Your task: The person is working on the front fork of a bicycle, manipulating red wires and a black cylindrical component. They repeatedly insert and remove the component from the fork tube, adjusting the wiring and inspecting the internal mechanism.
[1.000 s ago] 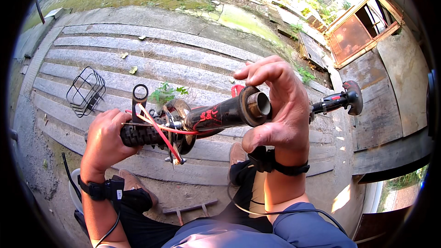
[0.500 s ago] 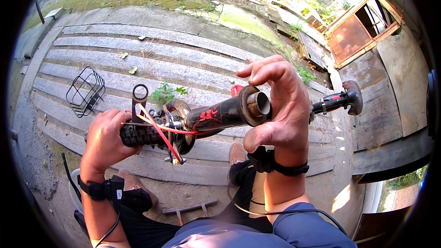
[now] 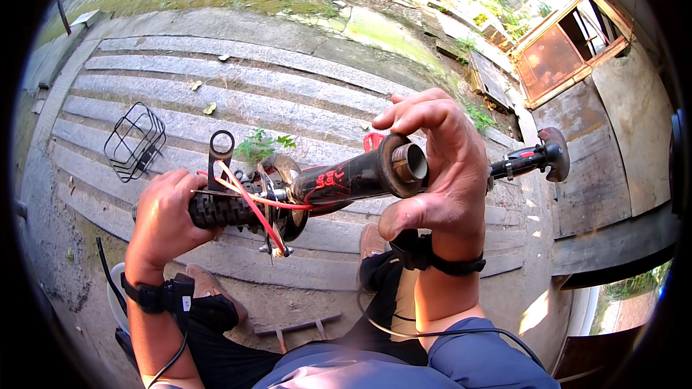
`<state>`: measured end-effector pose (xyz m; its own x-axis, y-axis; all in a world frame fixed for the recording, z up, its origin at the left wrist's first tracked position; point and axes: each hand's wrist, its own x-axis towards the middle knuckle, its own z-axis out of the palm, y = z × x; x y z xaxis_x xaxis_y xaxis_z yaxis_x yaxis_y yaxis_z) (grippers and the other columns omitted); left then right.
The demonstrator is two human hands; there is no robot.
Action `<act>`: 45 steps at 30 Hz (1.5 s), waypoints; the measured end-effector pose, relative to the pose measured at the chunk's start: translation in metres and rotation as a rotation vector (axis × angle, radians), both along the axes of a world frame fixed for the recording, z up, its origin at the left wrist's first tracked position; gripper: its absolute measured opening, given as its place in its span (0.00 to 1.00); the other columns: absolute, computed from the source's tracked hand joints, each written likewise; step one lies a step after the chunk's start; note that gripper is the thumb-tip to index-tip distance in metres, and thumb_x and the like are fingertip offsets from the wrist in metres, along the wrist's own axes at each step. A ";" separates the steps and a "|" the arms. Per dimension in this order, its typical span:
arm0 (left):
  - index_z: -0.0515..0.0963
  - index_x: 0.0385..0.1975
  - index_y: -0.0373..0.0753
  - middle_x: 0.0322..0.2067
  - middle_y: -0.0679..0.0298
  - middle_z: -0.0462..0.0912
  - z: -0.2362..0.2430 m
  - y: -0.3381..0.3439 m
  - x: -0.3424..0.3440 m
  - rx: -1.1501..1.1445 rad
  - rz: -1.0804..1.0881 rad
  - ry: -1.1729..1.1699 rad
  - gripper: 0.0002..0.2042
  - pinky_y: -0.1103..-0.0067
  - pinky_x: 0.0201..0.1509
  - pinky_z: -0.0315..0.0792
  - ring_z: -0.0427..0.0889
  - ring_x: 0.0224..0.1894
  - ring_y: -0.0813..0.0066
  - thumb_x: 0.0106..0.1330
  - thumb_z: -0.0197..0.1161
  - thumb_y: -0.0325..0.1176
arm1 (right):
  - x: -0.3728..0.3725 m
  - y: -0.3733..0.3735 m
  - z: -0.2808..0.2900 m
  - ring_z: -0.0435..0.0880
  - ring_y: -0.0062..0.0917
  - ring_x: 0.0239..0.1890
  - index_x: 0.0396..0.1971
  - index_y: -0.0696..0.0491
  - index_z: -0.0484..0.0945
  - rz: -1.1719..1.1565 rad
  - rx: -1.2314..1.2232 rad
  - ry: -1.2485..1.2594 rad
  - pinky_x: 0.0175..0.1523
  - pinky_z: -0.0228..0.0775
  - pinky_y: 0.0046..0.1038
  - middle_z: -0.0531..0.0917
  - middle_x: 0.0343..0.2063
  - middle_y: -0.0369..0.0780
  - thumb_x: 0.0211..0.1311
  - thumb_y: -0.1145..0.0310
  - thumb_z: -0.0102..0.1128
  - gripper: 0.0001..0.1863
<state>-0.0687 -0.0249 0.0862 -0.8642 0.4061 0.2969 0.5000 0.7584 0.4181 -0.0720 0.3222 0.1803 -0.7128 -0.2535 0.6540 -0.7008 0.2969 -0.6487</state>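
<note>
A small bicycle's black tube with red lettering [image 3: 333,182] lies across in front of me, its open silvery end facing right. My left hand [image 3: 168,209] is closed round the knobbly black tyre [image 3: 216,212]. Around the tube's end sits a dark ring [image 3: 393,164]. The fingers and thumb of my right hand [image 3: 448,162] curve over and under it, and they appear to grip it. Red cables [image 3: 252,209] run between the wheel and the tube. A black bracket with a round eye [image 3: 221,145] stands up beside my left hand. Further right is the saddle [image 3: 554,155].
A black wire basket [image 3: 135,142] lies on the ridged stone ground [image 3: 144,92] to the left. Between my feet is a T-shaped bar [image 3: 299,324]. Boards and a rusty wooden-framed panel [image 3: 551,65] stand at the right. A green weed [image 3: 261,145] grows behind the bicycle.
The tube's end and its ring have shifted very slightly to the right. My right thumb has moved a touch to the left, while my left hand keeps its hold on the tyre.
</note>
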 end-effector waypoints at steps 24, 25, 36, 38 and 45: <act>0.78 0.27 0.39 0.27 0.58 0.78 0.004 0.073 -0.007 -0.048 -0.093 0.078 0.22 0.61 0.43 0.75 0.81 0.34 0.52 0.37 0.82 0.42 | 0.018 0.051 -0.007 0.85 0.45 0.57 0.60 0.66 0.76 0.296 -0.304 -0.179 0.67 0.74 0.41 0.85 0.50 0.55 0.35 0.74 0.84 0.44; 0.78 0.27 0.39 0.27 0.58 0.78 0.002 0.074 -0.007 -0.060 -0.089 0.079 0.22 0.61 0.43 0.75 0.81 0.34 0.52 0.37 0.82 0.42 | 0.021 0.051 -0.005 0.84 0.46 0.58 0.61 0.67 0.74 0.295 -0.341 -0.241 0.68 0.72 0.41 0.84 0.51 0.55 0.35 0.74 0.83 0.46; 0.78 0.27 0.39 0.27 0.57 0.78 0.002 0.075 -0.009 -0.073 -0.095 0.087 0.21 0.61 0.43 0.75 0.81 0.34 0.50 0.38 0.81 0.42 | 0.020 0.054 -0.006 0.83 0.28 0.55 0.52 0.59 0.77 0.059 -0.181 -0.176 0.67 0.70 0.34 0.82 0.47 0.41 0.24 0.68 0.94 0.47; 0.78 0.27 0.39 0.27 0.57 0.78 0.002 0.074 -0.010 -0.065 -0.102 0.085 0.21 0.61 0.43 0.75 0.81 0.34 0.50 0.38 0.81 0.42 | 0.021 0.051 -0.006 0.84 0.30 0.55 0.53 0.60 0.77 0.065 -0.184 -0.139 0.68 0.70 0.35 0.82 0.48 0.42 0.27 0.69 0.93 0.45; 0.81 0.32 0.40 0.28 0.57 0.79 0.002 0.072 -0.008 -0.040 -0.093 0.082 0.22 0.61 0.43 0.76 0.82 0.35 0.51 0.37 0.81 0.40 | 0.029 0.047 0.004 0.83 0.44 0.60 0.57 0.65 0.75 0.121 -0.179 -0.119 0.69 0.69 0.42 0.85 0.49 0.55 0.42 0.72 0.78 0.37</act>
